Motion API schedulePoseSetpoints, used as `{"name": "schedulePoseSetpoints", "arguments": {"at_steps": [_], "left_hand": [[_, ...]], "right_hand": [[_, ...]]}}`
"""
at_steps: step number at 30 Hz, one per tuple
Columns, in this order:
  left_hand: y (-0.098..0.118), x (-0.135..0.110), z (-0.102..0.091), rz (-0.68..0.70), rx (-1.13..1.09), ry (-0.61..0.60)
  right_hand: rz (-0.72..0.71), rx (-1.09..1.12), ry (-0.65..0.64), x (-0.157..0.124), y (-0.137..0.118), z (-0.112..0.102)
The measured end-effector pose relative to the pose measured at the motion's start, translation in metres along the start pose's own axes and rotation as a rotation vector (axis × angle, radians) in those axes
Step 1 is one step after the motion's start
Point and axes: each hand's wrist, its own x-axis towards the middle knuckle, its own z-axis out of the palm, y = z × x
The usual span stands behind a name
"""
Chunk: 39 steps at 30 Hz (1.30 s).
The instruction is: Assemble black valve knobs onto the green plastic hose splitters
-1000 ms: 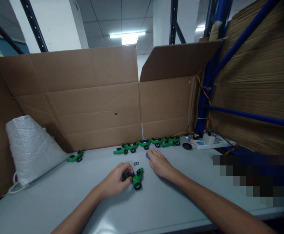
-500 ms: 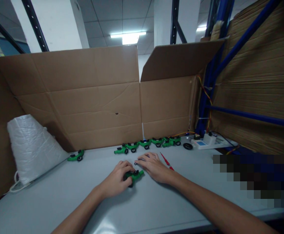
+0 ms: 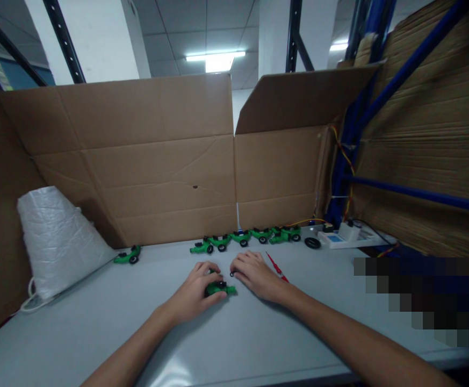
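Observation:
A green toy vehicle (image 3: 226, 290) with black parts is gripped in my left hand (image 3: 192, 294), just above or on the table; the fingers cover its rear part. My right hand (image 3: 254, 274) rests low over the table to the right of it, fingers curled and drawn together. At its thumb tip shows a small black ring-like piece (image 3: 231, 274), pinched there. Just right of that hand lies a red screwdriver-like tool (image 3: 276, 267).
Several green toy vehicles (image 3: 240, 238) line the back of the table (image 3: 218, 344), and another (image 3: 128, 256) sits by the white bag (image 3: 60, 247). A black coil (image 3: 312, 243) and a power strip (image 3: 339, 239) lie back right. Cardboard (image 3: 170, 177) walls the rear.
My right hand has shifted slightly right with the small black piece. The toy vehicle in my left hand has turned so its front end points more level to the right. The view moved slightly.

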Motion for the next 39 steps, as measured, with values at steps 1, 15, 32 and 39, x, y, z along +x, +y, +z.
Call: {"name": "schedulePoseSetpoints", "arguments": {"at_steps": [1,15,32,39], "left_hand": [[-0.001,0.000,0.000,-0.003,0.001,0.004],[-0.012,0.005,0.003,-0.082,-0.038,0.212],[-0.016,0.003,0.003,-0.169,-0.056,0.232],[-0.004,0.004,-0.004,-0.186,-0.033,0.147]], "right_hand": [[0.002,0.012,0.005,0.000,0.000,0.000],[-0.009,0.052,0.046,-0.001,-0.002,-0.004],[0.103,0.258,0.196,0.005,0.000,-0.001],[0.227,0.451,0.296,0.007,0.001,-0.005]]}}
